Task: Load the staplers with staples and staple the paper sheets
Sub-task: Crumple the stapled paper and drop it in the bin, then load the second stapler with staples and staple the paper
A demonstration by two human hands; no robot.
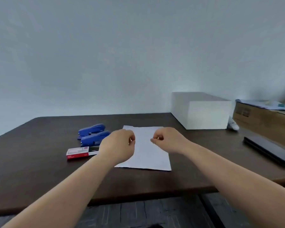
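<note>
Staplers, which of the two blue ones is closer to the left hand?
The nearer stapler, directly behind the red staple box. It lies beside the left hand; the other stapler sits farther back.

The desk [39, 162] is dark wood with a smooth, matt finish, and the paper sheets [148, 155] on it are plain white and matt. Left of the sheets, two blue staplers [93, 134] look like glossy plastic beside a red cardboard staple box [77, 153]; right of them stand a smooth white box [201, 110] and a brown cardboard carton [263, 119].
</note>
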